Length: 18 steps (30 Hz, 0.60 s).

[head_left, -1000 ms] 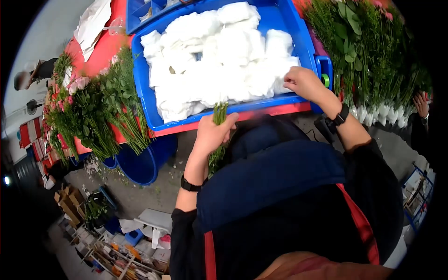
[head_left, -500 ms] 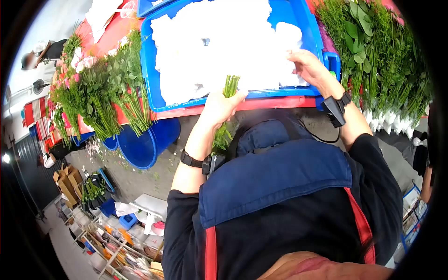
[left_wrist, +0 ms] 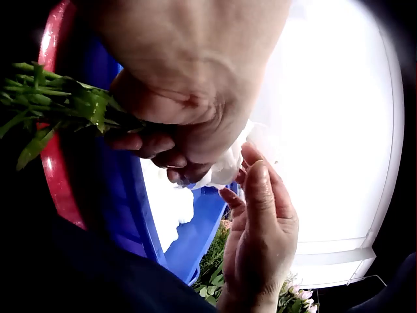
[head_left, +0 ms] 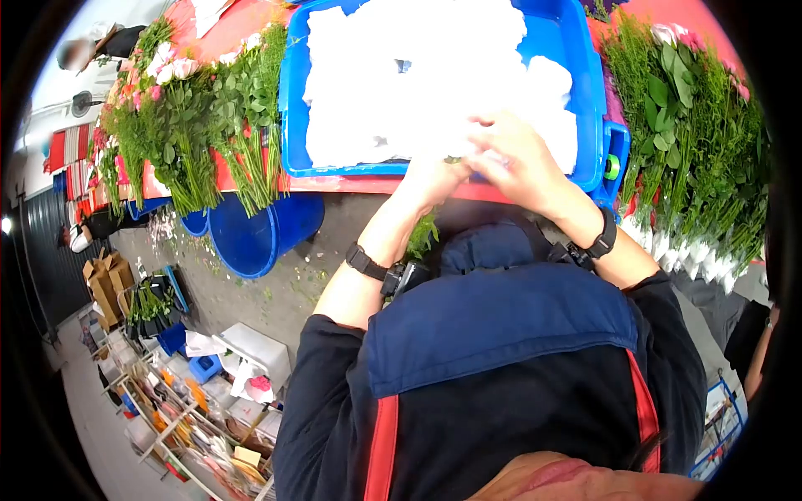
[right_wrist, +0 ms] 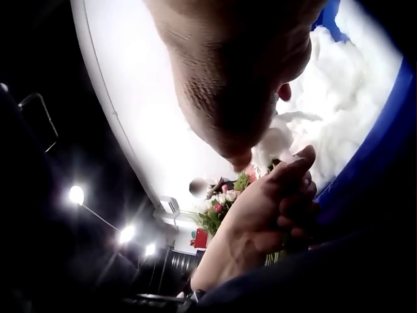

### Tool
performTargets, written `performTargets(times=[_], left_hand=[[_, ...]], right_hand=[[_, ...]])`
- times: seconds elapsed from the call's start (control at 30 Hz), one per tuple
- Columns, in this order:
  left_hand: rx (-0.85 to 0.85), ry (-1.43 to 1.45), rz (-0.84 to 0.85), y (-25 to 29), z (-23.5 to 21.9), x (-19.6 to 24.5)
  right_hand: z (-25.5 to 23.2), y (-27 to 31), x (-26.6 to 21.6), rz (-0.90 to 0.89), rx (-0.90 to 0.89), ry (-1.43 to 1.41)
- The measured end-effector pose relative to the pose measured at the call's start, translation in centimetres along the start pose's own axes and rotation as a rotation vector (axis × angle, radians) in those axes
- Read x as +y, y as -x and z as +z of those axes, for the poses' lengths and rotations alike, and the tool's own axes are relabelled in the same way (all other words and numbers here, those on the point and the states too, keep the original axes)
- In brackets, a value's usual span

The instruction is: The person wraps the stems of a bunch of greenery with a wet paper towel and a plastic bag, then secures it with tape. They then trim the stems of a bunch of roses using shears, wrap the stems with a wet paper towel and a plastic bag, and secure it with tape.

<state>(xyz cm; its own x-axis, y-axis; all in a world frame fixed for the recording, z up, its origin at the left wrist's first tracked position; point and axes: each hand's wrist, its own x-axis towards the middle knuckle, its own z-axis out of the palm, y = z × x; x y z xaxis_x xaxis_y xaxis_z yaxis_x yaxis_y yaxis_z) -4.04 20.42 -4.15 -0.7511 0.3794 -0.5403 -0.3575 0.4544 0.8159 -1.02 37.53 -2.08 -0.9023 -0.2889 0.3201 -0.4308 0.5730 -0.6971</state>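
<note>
My left hand (head_left: pixel 430 179) grips a bunch of green stems (left_wrist: pixel 78 104) near their cut ends, the leaves pointing down toward my body. At the cut ends sits a soft, wet-looking white wad (left_wrist: pixel 228 163), between both hands in the left wrist view. The fingers and thumb of my right hand (head_left: pixel 518 163) bend around that wad, right beside the left thumb. Behind both hands is a blue tray (head_left: pixel 295 121) heaped with white wads (head_left: pixel 434 75), overexposed in the head view.
Flower bunches (head_left: pixel 180 138) lie left of the tray on the red table. More bunches (head_left: pixel 693 142), several with white-wrapped ends, lie to its right. Blue buckets (head_left: pixel 242 238) stand below the table edge. Cardboard boxes (head_left: pixel 109 288) and a crowded shelf (head_left: pixel 184 434) are at lower left.
My right hand has moved left from the tray's right side to the stem ends in my left hand, bringing a white wad. The left hand still grips the stems.
</note>
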Motion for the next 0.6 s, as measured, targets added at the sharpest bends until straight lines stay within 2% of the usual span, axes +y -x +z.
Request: performTargets(times=[0.07, 0.1, 0.2, 0.27, 0.3, 0.4, 0.5, 0.6], left_hand=[[-0.025, -0.035, 0.114, 0.6, -0.2, 0.6], [-0.046, -0.050, 0.106, 0.9, -0.2, 1.0], [-0.142, 0.245, 0.177, 1.0, -0.4, -0.7], [-0.279, 0.582, -0.013, 1.1, -1.7, -0.9], [-0.186, 0.723, -0.034, 1.7, -1.5, -0.9], [-0.193, 0.647, -0.061, 1.1, -1.5, -1.3], [-0.159, 0.759, -0.119, 0.5, -1.3, -2.0], [-0.024, 0.822, -0.111, 1.7, -1.0, -0.5]], right_hand=[[0.6, -0.4, 0.9, 0.085, 0.160, -0.174], [1.4, -0.6, 1.0, 0.120, 0.147, -0.287], [3.9, 0.1, 2.1, 0.583, -0.039, -0.850], [4.2, -0.2, 1.9, 0.619, -0.004, -1.075], [4.4, -0.1, 1.7, 0.639, 0.017, -1.190], [4.9, -0.5, 1.3, 0.621, -0.126, -1.518], [6.0, -0.7, 1.0, 0.656, -0.117, -1.413], [5.9, -1.0, 0.7, 0.679, -0.064, -1.334]])
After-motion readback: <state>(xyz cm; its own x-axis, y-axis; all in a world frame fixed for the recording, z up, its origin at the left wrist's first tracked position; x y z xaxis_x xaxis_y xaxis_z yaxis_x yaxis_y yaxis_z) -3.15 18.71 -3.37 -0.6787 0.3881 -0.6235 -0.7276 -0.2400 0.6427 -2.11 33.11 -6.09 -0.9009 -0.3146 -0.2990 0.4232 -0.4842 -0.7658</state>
